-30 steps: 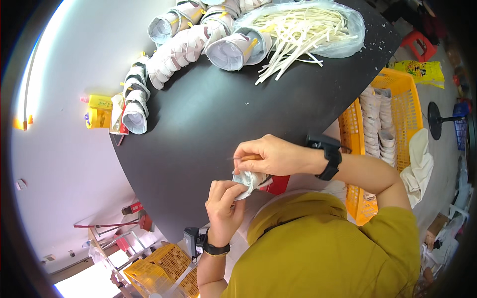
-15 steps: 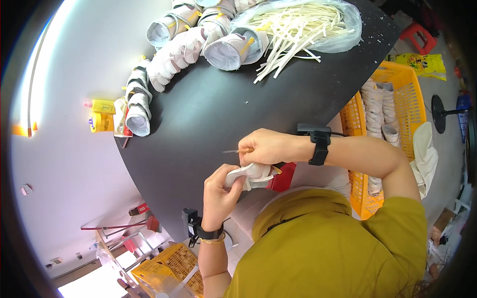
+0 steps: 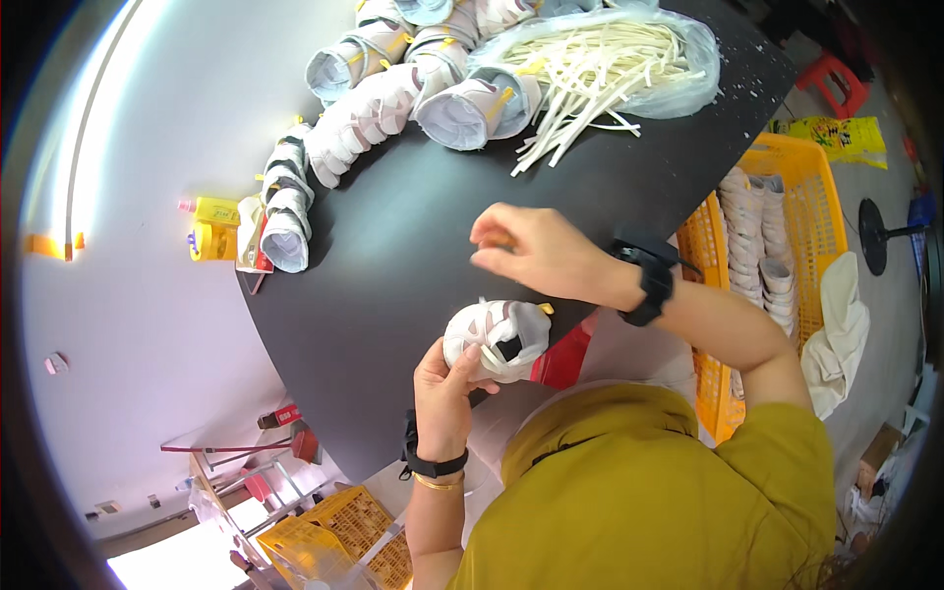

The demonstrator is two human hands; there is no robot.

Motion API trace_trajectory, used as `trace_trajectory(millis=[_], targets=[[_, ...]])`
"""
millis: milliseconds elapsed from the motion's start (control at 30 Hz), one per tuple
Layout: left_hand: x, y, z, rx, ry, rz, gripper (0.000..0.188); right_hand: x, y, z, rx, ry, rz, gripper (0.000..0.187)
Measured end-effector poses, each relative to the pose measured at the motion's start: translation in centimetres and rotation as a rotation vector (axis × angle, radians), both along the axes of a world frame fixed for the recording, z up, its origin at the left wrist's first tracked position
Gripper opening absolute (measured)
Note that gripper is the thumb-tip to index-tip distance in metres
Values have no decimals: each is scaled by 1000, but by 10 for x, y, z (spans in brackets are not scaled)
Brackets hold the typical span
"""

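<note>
Left grip [image 3: 445,393] pinching pale shoe upper [image 3: 477,329], opening [image 3: 509,347] faced up, prob for easy access; right grip [image 3: 539,252] closed round brownish handle [image 3: 502,241], blurry tho.

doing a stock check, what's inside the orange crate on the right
Nested pale shoe uppers sit in rows inside the orange crate. Whatever lies beneath them is covered, and the person's right arm hides part of the crate too.
</note>
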State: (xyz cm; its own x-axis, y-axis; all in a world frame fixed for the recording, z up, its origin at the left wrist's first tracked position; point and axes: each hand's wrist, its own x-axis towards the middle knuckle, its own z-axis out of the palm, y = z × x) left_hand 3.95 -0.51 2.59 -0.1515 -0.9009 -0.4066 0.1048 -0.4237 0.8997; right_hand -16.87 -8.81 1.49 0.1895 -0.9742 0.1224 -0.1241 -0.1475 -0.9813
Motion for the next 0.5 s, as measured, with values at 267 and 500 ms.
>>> trace_trajectory(millis=[267, 500], targets=[[-1, 3, -2, 78, 65, 62, 26, -5, 79, 17, -79, 233, 3, 14], [3, 0, 5, 123, 55, -14, 26, 9, 90, -3, -234, 203, -65, 10]])
